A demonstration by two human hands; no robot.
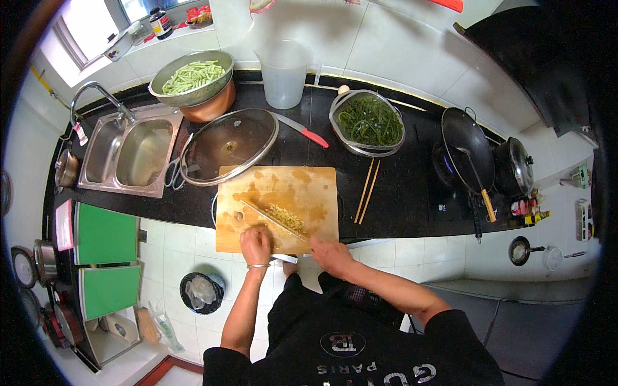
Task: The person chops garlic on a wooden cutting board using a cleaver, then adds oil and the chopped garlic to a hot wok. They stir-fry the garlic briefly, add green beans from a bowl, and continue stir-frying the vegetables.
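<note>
My right hand (330,255) grips the handle of a kitchen knife (270,218) at the front right of a wooden cutting board (316,188). The blade shows almost edge-on and slants up to the left across the board. Along its far side lies a pile of finely chopped pale yellow food (287,217), possibly garlic or ginger. My left hand (256,247), with a bangle at the wrist, is over the board's front edge on the near side of the blade. Its fingers are curled, and whatever may be under them is hidden. Wet brownish patches stain the board.
A glass lid (229,144) overlaps the board's far left corner. Beyond lie a red-handled knife (309,135), a bowl of cut green beans (193,77), a plastic jug (285,72) and a basket of green strands (369,120). Chopsticks (367,190) lie right; a wok (468,149) sits over a lit burner.
</note>
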